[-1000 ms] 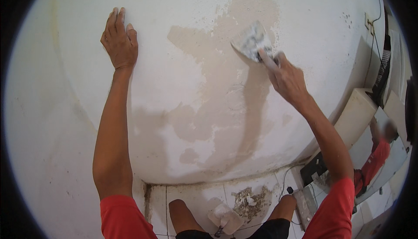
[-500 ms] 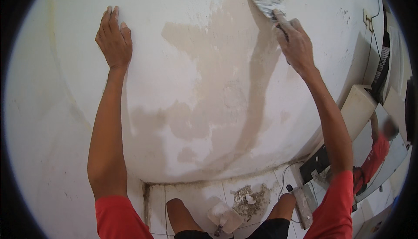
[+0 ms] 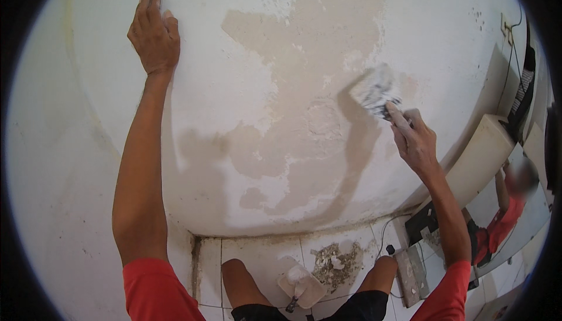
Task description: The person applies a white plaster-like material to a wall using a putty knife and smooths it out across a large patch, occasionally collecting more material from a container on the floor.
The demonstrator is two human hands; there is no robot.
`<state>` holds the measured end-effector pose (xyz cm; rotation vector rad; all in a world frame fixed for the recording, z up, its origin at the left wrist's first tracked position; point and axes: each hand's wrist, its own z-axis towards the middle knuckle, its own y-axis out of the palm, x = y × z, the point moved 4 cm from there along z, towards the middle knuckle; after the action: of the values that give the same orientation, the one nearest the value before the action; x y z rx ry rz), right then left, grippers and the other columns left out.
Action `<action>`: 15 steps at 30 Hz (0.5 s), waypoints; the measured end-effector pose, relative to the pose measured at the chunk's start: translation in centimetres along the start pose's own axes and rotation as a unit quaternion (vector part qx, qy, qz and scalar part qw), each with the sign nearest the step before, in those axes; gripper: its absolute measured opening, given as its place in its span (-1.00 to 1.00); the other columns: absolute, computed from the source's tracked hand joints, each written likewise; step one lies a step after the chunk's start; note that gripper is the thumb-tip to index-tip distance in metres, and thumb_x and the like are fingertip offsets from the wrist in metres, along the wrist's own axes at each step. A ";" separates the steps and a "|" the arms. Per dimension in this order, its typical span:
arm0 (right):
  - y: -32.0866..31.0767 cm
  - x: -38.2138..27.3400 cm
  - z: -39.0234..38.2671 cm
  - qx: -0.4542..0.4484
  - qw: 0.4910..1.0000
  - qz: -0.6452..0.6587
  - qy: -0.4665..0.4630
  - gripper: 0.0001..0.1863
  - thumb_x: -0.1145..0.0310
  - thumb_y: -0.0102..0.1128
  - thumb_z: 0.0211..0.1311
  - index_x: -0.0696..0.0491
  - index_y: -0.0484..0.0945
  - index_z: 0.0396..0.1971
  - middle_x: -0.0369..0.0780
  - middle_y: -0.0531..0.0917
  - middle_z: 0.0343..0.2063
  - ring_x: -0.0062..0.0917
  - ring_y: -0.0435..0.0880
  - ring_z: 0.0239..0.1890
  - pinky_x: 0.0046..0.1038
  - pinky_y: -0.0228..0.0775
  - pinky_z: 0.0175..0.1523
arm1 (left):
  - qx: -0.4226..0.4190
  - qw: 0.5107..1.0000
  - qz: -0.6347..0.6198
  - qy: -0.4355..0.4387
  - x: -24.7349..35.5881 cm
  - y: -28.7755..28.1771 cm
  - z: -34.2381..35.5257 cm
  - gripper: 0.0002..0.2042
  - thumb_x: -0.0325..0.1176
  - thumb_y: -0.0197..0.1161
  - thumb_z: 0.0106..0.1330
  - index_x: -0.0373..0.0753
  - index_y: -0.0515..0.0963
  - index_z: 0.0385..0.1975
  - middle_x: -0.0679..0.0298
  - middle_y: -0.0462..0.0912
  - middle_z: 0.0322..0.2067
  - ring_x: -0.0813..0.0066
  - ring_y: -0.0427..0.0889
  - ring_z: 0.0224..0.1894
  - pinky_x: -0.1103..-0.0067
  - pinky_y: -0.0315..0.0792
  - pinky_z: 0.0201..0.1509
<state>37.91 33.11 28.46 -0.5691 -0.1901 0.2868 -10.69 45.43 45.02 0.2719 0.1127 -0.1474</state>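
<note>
A putty knife point(image 3: 374, 93) with a wide blade smeared in white filler is gripped by its dark handle in my right hand point(image 3: 417, 139). Its blade is at the wall point(image 3: 205, 104), over the right side of a beige patch point(image 3: 293, 145); motion blurs it slightly, so contact is hard to judge. My left hand point(image 3: 155, 34) rests on the white part of the wall at the upper left, fingers stretched out. Between my knees on the floor stands a pale tray point(image 3: 316, 292) of white filler, with a second dark-handled scraper point(image 3: 294, 300) lying in it.
Crumbled rubble point(image 3: 336, 262) lies on the white tiles near the wall's foot. At the right a mirror point(image 3: 497, 204) leans, reflecting a person in red. A cream box-like piece point(image 3: 480, 145), cables and a wall socket point(image 3: 506, 25) are on that side.
My right hand has brought the putty knife down the wall from the patch's upper right edge. The left hand stays against the wall; the whole view has shifted slightly.
</note>
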 end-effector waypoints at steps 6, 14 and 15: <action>1.2 -1.0 6.0 0.066 0.966 -0.110 -0.224 -0.28 0.52 0.25 0.17 -0.34 0.43 0.34 -0.36 0.53 -0.22 -0.50 0.46 -0.29 -0.43 0.37 -0.26 | 0.015 1.000 -0.005 0.004 -0.2 0.5 -0.1 -0.54 -0.26 -0.02 0.45 -0.02 0.32 0.35 0.35 0.35 0.36 0.39 0.26 0.42 0.29 0.06 0.45; 2.8 2.5 5.7 0.017 0.974 -0.151 -0.168 -0.29 0.56 0.16 0.18 -0.23 0.39 0.37 -0.29 0.51 -0.21 -0.42 0.50 -0.19 -0.33 0.43 -0.19 | 0.030 0.999 -0.010 0.031 -0.9 0.9 -0.2 -0.54 -0.23 -0.04 0.46 -0.02 0.32 0.36 0.35 0.37 0.35 0.37 0.29 0.40 0.28 0.07 0.43; 2.1 4.0 5.3 0.020 0.975 -0.174 -0.138 -0.30 0.56 0.14 0.18 -0.19 0.39 0.37 -0.27 0.50 -0.22 -0.39 0.51 -0.18 -0.30 0.46 -0.15 | 0.031 0.999 -0.011 0.027 -0.9 1.0 -0.2 -0.54 -0.23 -0.04 0.46 -0.02 0.32 0.36 0.35 0.37 0.35 0.37 0.29 0.40 0.28 0.07 0.43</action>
<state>39.93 38.75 32.04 -0.4438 -0.5464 0.0262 -11.46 46.54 45.25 0.3371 0.1645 -0.1656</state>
